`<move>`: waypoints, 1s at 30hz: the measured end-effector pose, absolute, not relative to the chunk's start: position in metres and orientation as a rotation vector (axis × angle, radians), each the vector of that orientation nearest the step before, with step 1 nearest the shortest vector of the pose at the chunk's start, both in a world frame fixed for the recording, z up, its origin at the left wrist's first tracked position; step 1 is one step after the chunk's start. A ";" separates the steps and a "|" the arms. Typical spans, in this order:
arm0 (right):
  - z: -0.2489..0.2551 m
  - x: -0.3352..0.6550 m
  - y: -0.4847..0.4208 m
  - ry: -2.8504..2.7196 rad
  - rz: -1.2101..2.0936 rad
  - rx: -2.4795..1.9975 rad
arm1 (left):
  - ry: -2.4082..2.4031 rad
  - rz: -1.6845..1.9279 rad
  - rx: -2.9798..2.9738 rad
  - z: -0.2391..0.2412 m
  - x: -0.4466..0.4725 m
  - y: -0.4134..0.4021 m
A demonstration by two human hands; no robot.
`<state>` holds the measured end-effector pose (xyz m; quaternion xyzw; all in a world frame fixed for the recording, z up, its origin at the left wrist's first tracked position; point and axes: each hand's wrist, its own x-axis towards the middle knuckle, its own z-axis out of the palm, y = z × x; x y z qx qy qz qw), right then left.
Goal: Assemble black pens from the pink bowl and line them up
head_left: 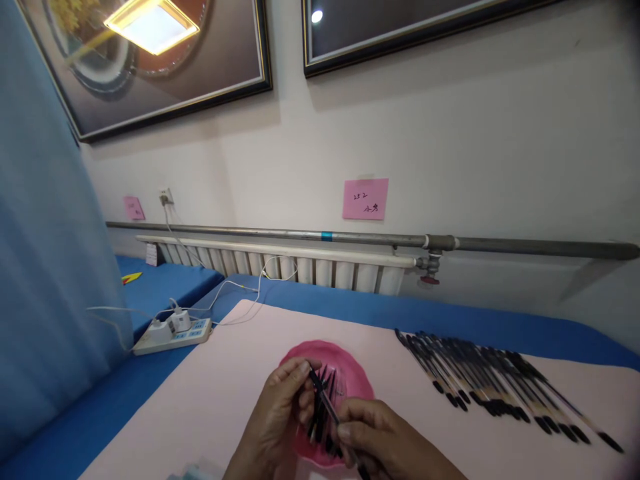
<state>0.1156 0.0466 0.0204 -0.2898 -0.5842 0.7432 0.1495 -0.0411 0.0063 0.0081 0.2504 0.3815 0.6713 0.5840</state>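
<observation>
My left hand [280,407] pinches the upper black end of a slim pen-like stick [327,404]. Lower down, the fingers of my right hand [377,437] close around the same stick, whose dark bottom end pokes out below. It slants over a pink scalloped dish [357,377]. Several thin black sticks [320,417] lie in that dish, partly hidden by my hands. To the right, a row of long slender brush-like sticks [475,373] lies side by side, with dark rounded ends pointing toward me; blur hides their finer detail.
Pale pink paper [210,393] covers much of the blue table [320,303]. A white power strip [175,335] with plugged-in adapters and cables sits at the left, near a blue curtain [45,233]. Behind are a radiator [320,272] and a metal pipe [280,233].
</observation>
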 end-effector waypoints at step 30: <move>0.009 0.104 0.036 -1.360 2.175 -0.792 | 0.845 1.634 0.536 0.009 -0.043 0.007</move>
